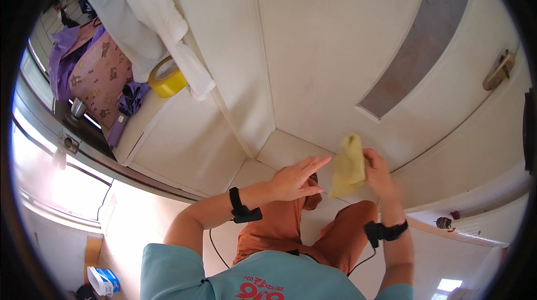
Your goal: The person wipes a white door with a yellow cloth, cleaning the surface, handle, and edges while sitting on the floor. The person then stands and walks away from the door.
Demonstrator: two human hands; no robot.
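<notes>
A yellow-green cloth (349, 168) hangs from my right hand (376, 174), whose fingers grip its right edge. To the left of the cloth, my left hand (298, 179) holds nothing, with thumb and fingers spread apart. A narrow gap separates the left fingertips from the cloth. Both hands are above my bent knees and the pale tiled floor (285, 145), in front of a white door (327, 69) with a grey inset panel.
At the left, a low white cabinet (184, 132) bears a roll of yellow tape (168, 80), a pink patterned bag (102, 75) and a folded purple umbrella (126, 111). White curtains (147, 19) hang beside them. A white and blue container (102, 281) stands lower left. The door handle (499, 71) is upper right.
</notes>
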